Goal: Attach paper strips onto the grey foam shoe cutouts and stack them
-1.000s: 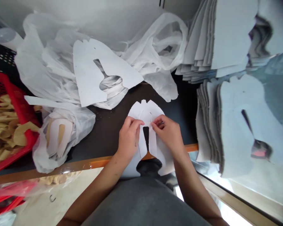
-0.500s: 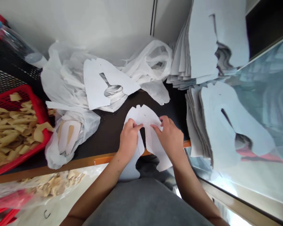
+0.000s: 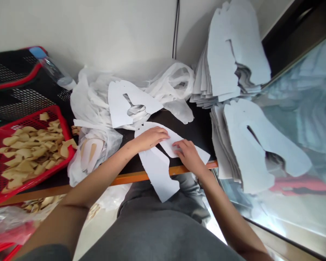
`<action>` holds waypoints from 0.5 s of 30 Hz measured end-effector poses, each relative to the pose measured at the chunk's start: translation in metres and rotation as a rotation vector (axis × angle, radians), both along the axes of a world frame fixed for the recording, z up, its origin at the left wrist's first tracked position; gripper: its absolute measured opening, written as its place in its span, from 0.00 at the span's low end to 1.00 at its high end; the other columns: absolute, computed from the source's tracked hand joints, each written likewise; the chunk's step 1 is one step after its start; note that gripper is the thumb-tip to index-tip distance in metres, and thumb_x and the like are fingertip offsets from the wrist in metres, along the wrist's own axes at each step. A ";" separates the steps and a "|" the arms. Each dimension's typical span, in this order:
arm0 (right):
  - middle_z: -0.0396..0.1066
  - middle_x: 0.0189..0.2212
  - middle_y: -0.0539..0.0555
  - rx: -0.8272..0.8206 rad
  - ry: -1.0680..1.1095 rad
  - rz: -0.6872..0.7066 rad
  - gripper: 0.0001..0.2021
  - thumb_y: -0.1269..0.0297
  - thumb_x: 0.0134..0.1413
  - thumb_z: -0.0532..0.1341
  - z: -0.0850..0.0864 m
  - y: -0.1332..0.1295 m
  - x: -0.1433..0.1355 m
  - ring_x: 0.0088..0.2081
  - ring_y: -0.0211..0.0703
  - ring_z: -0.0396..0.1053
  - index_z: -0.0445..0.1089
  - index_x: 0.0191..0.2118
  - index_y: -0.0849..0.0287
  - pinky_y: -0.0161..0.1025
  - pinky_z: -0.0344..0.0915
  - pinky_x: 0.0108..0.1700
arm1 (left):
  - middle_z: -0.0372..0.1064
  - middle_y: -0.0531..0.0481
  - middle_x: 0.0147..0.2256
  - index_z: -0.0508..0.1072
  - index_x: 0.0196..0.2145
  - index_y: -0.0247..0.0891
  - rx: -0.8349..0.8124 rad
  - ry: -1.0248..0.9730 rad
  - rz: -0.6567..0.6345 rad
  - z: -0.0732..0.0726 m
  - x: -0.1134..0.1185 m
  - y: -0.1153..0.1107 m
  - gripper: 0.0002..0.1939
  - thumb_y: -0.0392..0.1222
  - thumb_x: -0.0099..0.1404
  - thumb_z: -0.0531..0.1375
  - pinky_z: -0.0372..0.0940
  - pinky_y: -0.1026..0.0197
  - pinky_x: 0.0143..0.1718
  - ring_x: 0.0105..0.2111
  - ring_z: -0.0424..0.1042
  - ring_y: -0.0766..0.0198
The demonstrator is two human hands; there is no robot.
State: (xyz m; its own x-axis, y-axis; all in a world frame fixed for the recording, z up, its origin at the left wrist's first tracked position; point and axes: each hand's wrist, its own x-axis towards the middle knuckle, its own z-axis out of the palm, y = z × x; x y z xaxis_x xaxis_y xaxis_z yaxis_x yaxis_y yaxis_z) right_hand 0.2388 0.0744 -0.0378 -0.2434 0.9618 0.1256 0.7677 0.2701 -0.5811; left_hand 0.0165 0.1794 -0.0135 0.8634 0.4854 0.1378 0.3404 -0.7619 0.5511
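Note:
A white shoe-upper-shaped cutout (image 3: 159, 165) lies on the dark table, one leg running right and the other hanging over the front edge. My left hand (image 3: 152, 138) rests across its upper part, fingers stretched out and lying flat. On the right-hand leg, my right hand (image 3: 188, 155) touches the sheet with bent fingertips; its thumb and fingers are apart. A similar white cutout (image 3: 115, 105) lies just behind, on top of crumpled white plastic bags (image 3: 87, 94).
On the right stand a tall stack of white cutouts (image 3: 220, 65) and a nearer stack (image 3: 235, 145), beside a glass panel (image 3: 293, 134). A red basket (image 3: 65, 125) of tan curled pieces is at left. An orange table edge (image 3: 136, 177) runs in front.
The cutout has turned and moved further onto the table, one leg now pointing right. Both hands have gone from pinching it to resting on it. The view has shifted left.

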 end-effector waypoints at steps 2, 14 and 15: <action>0.71 0.44 0.60 -0.009 0.030 0.055 0.11 0.71 0.61 0.55 0.001 0.013 0.007 0.45 0.54 0.64 0.71 0.46 0.58 0.50 0.63 0.52 | 0.72 0.42 0.46 0.77 0.47 0.38 -0.053 0.045 -0.020 0.001 0.004 0.016 0.14 0.40 0.73 0.53 0.62 0.53 0.53 0.48 0.68 0.55; 0.75 0.42 0.55 -0.090 0.161 0.152 0.14 0.73 0.59 0.55 0.008 0.032 0.029 0.44 0.47 0.69 0.74 0.45 0.57 0.45 0.63 0.50 | 0.72 0.49 0.36 0.74 0.36 0.36 -0.334 0.030 -0.041 0.006 0.001 0.033 0.06 0.39 0.67 0.58 0.62 0.64 0.38 0.35 0.70 0.64; 0.76 0.42 0.55 -0.119 0.215 0.113 0.13 0.71 0.60 0.54 0.010 0.032 0.027 0.43 0.46 0.70 0.74 0.46 0.57 0.43 0.64 0.49 | 0.72 0.49 0.37 0.74 0.37 0.36 -0.345 0.014 -0.027 0.005 0.000 0.033 0.06 0.40 0.67 0.58 0.62 0.64 0.38 0.35 0.70 0.64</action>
State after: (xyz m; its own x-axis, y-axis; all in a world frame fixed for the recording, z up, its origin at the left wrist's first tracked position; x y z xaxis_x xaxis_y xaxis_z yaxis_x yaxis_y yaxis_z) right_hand 0.2658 0.1063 -0.0278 -0.3298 0.9412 0.0737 0.5922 0.2670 -0.7602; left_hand 0.0160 0.2120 -0.0088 0.8774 0.4779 -0.0425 0.3320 -0.5406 0.7730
